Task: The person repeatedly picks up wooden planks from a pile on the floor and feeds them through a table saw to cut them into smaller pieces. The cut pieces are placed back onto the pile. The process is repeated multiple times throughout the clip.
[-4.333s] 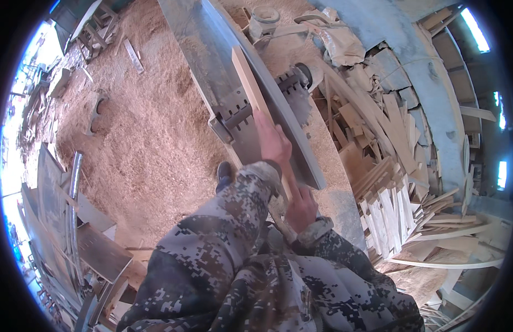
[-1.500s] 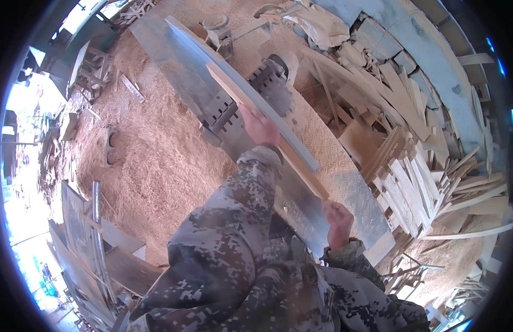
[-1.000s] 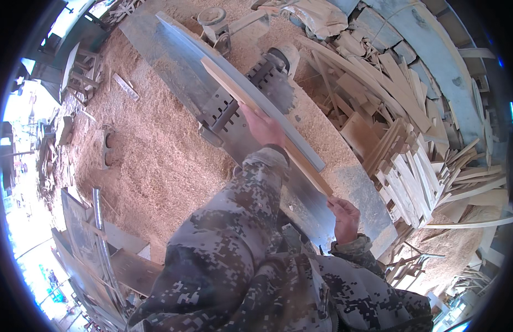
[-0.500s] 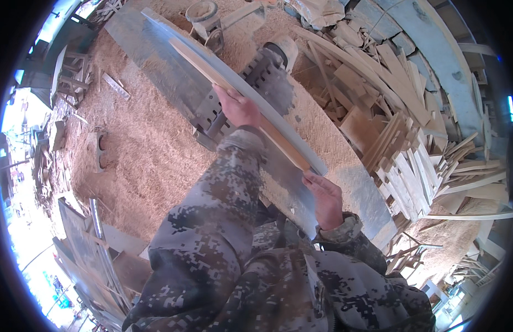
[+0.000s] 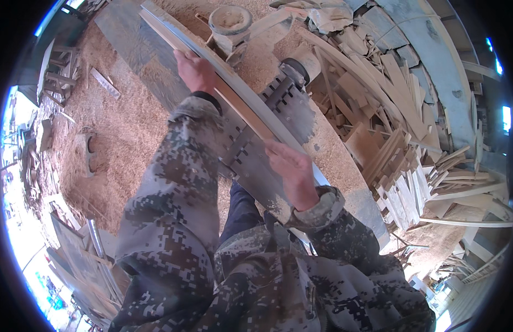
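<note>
A long, pale wooden strip (image 5: 242, 112) lies along the straight metal fence (image 5: 285, 137) of a jointer, crossing its toothed slot (image 5: 234, 148). Wrapped over the strip's middle, my left hand (image 5: 195, 73) holds it against the fence. My right hand (image 5: 292, 172) is closed at the strip's near end, fingertips on the wood; the palm side is hidden. Below that hand is the bare metal table (image 5: 256, 180) of the machine. The far end of the strip reaches toward the far end of the fence.
Sawdust (image 5: 115, 166) heaps up left of the machine. Offcuts (image 5: 403, 191) are piled on the right. A dust-covered round metal fitting (image 5: 230, 22) stands behind the fence. Boards (image 5: 82, 254) lean at the lower left.
The strip has slid forward along the fence, toward the upper left, past the slot. Both hands have moved the same way with it. My view has also shifted slightly.
</note>
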Demonstrator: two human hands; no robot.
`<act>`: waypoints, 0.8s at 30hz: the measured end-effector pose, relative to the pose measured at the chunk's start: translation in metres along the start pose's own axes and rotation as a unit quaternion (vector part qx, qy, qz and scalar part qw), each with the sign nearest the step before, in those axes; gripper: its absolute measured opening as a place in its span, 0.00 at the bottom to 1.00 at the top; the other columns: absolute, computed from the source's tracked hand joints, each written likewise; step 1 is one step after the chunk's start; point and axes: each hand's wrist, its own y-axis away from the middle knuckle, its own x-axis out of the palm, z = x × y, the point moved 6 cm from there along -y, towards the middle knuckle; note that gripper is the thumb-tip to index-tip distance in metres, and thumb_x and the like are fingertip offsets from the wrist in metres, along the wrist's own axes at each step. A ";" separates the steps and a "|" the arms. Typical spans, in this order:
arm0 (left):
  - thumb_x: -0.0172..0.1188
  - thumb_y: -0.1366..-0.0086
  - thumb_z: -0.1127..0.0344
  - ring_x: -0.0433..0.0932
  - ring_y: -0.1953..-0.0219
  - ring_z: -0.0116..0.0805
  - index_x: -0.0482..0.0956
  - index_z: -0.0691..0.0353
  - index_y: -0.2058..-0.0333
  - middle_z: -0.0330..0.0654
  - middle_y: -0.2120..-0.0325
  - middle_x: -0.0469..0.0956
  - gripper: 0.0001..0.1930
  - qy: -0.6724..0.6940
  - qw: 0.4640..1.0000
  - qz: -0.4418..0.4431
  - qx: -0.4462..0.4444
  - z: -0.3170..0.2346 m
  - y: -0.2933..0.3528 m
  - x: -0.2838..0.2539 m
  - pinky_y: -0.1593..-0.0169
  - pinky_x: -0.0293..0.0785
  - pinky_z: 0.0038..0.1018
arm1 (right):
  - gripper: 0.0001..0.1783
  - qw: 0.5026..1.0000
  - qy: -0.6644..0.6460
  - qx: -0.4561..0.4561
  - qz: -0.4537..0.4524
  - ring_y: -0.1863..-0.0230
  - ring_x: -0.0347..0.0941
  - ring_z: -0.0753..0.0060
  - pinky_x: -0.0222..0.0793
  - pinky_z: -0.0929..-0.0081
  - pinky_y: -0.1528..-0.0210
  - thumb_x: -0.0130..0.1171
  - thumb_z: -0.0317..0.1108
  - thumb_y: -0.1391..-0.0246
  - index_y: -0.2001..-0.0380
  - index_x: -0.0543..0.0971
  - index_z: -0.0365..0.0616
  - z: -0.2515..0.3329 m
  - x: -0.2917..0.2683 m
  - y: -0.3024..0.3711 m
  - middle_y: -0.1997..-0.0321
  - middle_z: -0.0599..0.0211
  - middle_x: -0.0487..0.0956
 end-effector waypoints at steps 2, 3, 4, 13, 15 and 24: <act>0.49 0.21 0.64 0.78 0.45 0.71 0.65 0.77 0.34 0.71 0.51 0.80 0.25 -0.042 0.998 0.037 -0.010 0.003 -0.036 -0.002 0.42 0.71 0.52 | 0.30 1.000 -0.007 0.003 0.009 0.28 0.73 0.58 0.67 0.66 0.26 0.65 0.27 0.34 0.33 0.73 0.23 0.004 0.024 -0.024 0.31 0.45 0.77; 0.50 0.22 0.64 0.77 0.42 0.71 0.62 0.78 0.33 0.73 0.48 0.78 0.27 -0.026 0.998 0.048 -0.016 0.006 -0.050 -0.004 0.39 0.70 0.51 | 0.31 1.000 -0.013 0.004 0.013 0.27 0.72 0.56 0.66 0.64 0.25 0.65 0.28 0.35 0.33 0.72 0.22 0.004 0.036 -0.035 0.30 0.43 0.77; 0.51 0.23 0.64 0.75 0.39 0.71 0.60 0.79 0.31 0.74 0.46 0.77 0.29 -0.021 0.998 0.060 -0.020 0.010 -0.060 -0.006 0.36 0.69 0.50 | 0.33 1.000 0.014 -0.004 0.026 0.27 0.72 0.55 0.66 0.63 0.25 0.66 0.29 0.36 0.32 0.72 0.22 0.004 0.049 -0.045 0.29 0.41 0.76; 0.50 0.30 0.66 0.50 0.21 0.69 0.44 0.91 0.28 0.81 0.27 0.51 0.41 -0.071 0.988 0.130 0.045 0.023 -0.067 -0.003 0.19 0.45 0.41 | 0.35 0.927 0.325 -0.172 -0.076 0.37 0.77 0.37 0.71 0.47 0.34 0.67 0.33 0.42 0.32 0.73 0.36 -0.011 0.092 -0.065 0.36 0.40 0.78; 0.49 0.30 0.68 0.47 0.20 0.69 0.43 0.91 0.28 0.80 0.26 0.48 0.41 -0.058 0.984 0.160 0.043 0.028 -0.050 -0.002 0.18 0.42 0.42 | 0.34 0.906 0.366 -0.186 -0.099 0.41 0.77 0.34 0.71 0.46 0.36 0.65 0.32 0.42 0.32 0.72 0.39 -0.015 0.080 -0.053 0.39 0.43 0.79; 0.46 0.35 0.79 0.44 0.20 0.69 0.41 0.85 0.26 0.78 0.25 0.44 0.41 0.006 0.995 0.024 0.098 -0.014 0.222 -0.010 0.16 0.38 0.43 | 0.23 0.792 0.567 -0.201 -0.101 0.57 0.81 0.39 0.78 0.47 0.60 0.64 0.33 0.41 0.43 0.77 0.43 -0.046 -0.051 0.079 0.54 0.51 0.79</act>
